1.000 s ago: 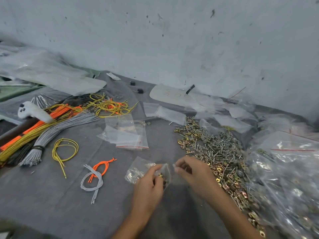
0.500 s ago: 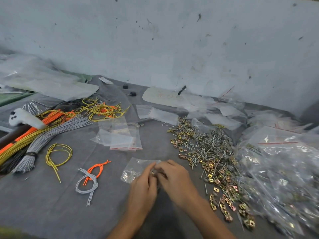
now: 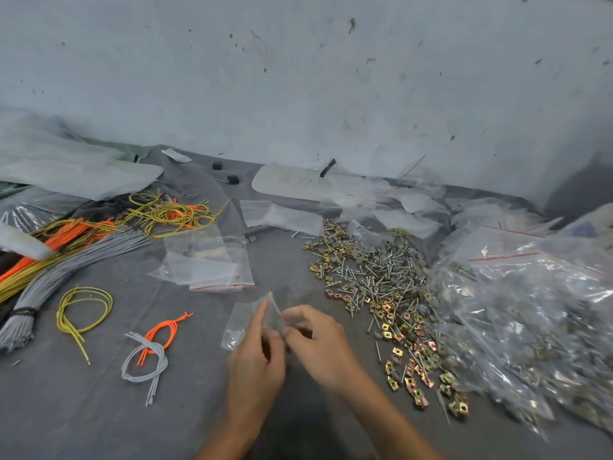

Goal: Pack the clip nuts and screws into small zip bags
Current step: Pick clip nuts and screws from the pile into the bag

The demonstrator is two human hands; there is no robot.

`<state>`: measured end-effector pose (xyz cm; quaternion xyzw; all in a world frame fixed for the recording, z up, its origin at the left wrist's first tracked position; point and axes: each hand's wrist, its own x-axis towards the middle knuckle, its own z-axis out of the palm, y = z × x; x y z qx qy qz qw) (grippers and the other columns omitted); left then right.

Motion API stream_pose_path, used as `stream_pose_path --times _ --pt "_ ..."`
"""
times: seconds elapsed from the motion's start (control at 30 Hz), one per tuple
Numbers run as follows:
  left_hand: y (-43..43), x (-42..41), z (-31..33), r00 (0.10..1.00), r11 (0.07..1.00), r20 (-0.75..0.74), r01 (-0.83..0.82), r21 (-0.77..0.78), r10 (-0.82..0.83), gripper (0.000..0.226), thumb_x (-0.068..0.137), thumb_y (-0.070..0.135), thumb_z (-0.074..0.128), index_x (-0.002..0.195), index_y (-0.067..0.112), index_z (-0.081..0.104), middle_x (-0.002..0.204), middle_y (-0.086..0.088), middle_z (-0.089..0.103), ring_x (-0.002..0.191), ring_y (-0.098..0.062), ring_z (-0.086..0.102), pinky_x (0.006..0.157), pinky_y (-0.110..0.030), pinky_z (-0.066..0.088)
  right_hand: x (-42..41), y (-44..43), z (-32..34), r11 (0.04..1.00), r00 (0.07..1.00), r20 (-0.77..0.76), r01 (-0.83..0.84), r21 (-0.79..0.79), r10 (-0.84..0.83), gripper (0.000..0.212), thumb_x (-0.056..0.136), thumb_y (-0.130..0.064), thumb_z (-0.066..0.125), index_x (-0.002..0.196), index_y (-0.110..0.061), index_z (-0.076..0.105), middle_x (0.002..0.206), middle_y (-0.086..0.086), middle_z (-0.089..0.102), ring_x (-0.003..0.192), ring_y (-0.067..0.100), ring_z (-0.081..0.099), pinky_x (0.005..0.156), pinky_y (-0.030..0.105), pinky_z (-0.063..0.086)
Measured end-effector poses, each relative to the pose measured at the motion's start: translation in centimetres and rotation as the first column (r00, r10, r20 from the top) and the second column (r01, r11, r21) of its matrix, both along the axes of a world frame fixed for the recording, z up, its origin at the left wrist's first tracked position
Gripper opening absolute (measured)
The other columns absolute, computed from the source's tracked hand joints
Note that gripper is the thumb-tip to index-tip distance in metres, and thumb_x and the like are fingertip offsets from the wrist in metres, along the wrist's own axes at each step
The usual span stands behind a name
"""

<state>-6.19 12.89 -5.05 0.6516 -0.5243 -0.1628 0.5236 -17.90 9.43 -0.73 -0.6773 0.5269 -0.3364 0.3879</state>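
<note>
Item: small zip bag (image 3: 243,322), clear, something glinting in its lower corner that I cannot make out. Held front and centre over the grey surface (image 3: 99,410).
Left hand (image 3: 255,363): fingers curled, pinching the bag's right edge.
Right hand (image 3: 318,343): blurred; thumb and forefinger pinch the same edge near the mouth.
Just right of my hands: loose pile of clip nuts and screws (image 3: 374,283), brass-coloured and silver, spread in a long band.
Further right: large clear bags (image 3: 530,327), filled, touching the pile.
Behind the held bag: stack of empty zip bags (image 3: 209,263), lying flat.
Left: orange cord loop (image 3: 166,330) across grey cords (image 3: 146,363); yellow cord loop (image 3: 83,310); grey cord bundle (image 3: 66,267).
</note>
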Motion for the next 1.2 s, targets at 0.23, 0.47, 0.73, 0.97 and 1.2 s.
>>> stream_pose_path --times 0.23,0.47,0.73,0.97,1.2 --pt "-0.3 0.0 -0.5 0.993 0.993 0.055 0.097 0.063 -0.101 0.054 0.095 0.018 0.058 0.145 0.035 0.050 0.061 0.014 0.053 0.060 -0.016 0.054 0.058 -0.041 0.046 -7.2 -4.7 0.9 0.965 0.903 -0.353 0.192 -0.179 -0.245 0.006 0.096 -0.027 0.062 0.095 -0.029 0.068 0.087 -0.016 0.067 0.080 0.000 0.061 0.074 0.027 0.051" --pt "-0.4 -0.1 -0.9 0.952 0.955 0.138 0.253 0.153 -0.274 0.053 0.096 0.023 0.054 0.147 0.035 0.047 0.072 0.011 0.051 0.075 -0.013 0.057 0.074 -0.037 0.050 -10.3 -8.3 -0.9 0.959 0.656 -0.700 0.206 -0.193 -0.281 0.041 0.094 -0.059 0.054 0.077 -0.023 0.058 0.069 -0.005 0.062 0.065 0.014 0.061 0.063 0.033 0.053" --pt "-0.6 0.0 -1.0 0.951 0.957 0.146 0.253 0.142 -0.273 0.054 0.097 0.022 0.053 0.148 0.035 0.045 0.076 0.003 0.058 0.078 -0.021 0.060 0.074 -0.043 0.052 -8.7 -9.6 -2.1 0.966 0.580 -0.773 0.151 -0.209 -0.258 0.035 0.094 -0.053 0.057 0.087 -0.018 0.053 0.093 0.002 0.060 0.086 0.024 0.061 0.065 0.032 0.040" --pt "-0.7 0.1 -1.2 0.956 0.961 0.138 0.242 0.135 -0.261 0.053 0.097 0.021 0.053 0.148 0.034 0.046 0.082 -0.001 0.064 0.081 -0.022 0.061 0.075 -0.041 0.050 -9.2 -9.0 -1.7 0.978 0.668 -0.715 0.114 -0.174 -0.205 0.015 0.095 -0.027 0.057 0.087 -0.015 0.061 0.084 0.000 0.063 0.079 0.021 0.060 0.074 0.039 0.052" --pt "-0.8 0.1 -1.4 0.956 0.963 0.142 0.240 0.125 -0.256 0.052 0.097 0.023 0.051 0.148 0.034 0.045 0.086 -0.004 0.067 0.084 -0.023 0.062 0.076 -0.041 0.050 -9.4 -7.7 -2.4 0.965 0.612 -0.758 0.035 -0.260 -0.226 0.014 0.097 -0.016 0.047 0.100 -0.011 0.059 0.101 0.007 0.064 0.092 0.029 0.061 0.077 0.040 0.049"
